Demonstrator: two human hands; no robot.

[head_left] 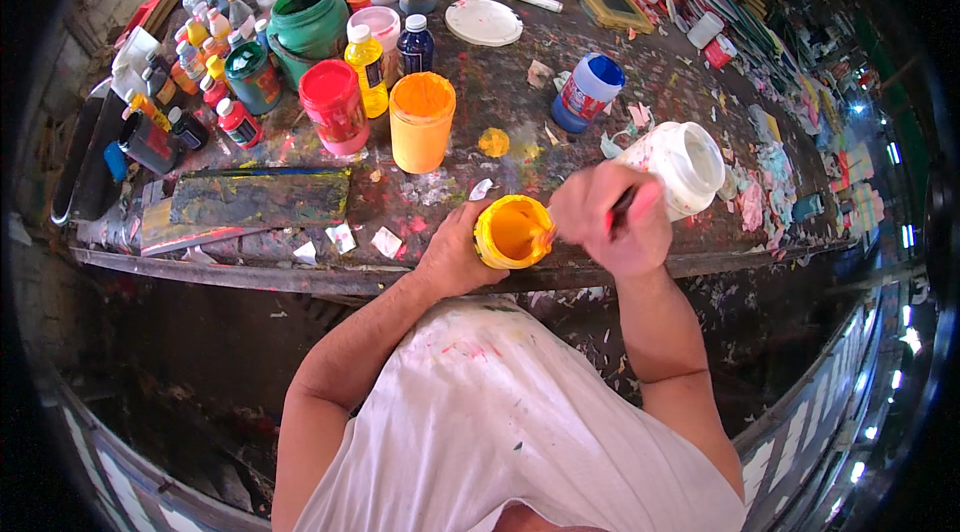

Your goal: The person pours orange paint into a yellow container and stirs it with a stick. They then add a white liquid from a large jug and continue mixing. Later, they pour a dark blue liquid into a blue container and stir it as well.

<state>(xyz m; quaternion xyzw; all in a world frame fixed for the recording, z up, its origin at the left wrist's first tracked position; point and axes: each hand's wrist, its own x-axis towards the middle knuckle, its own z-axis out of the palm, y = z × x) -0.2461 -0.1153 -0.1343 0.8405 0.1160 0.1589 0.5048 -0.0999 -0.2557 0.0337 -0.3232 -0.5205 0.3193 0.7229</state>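
Observation:
My left hand (pixel 458 250) wraps round the side of a jar of yellow paint (pixel 487 243) at the table's near edge. The jar is uncovered and its mouth tilts toward me, showing thick orange-yellow paint inside. Just right of it, my right hand (pixel 620 217) is closed and slightly blurred by motion. An orange-coated tip shows between this hand and the jar's rim; the kind of thing it belongs to cannot be made out. Behind the right hand is an uncapped white plastic jar (pixel 690 170), partly hidden by that hand.
Beyond my hands stand an orange paint jar (pixel 422 127), a red jar (pixel 334 110) and a blue-stained jar (pixel 588 95). Several bottles and a green bucket (pixel 306 27) crowd the back left. A paint-smeared board (pixel 260 198) lies left, a white lid (pixel 484 22) farther back.

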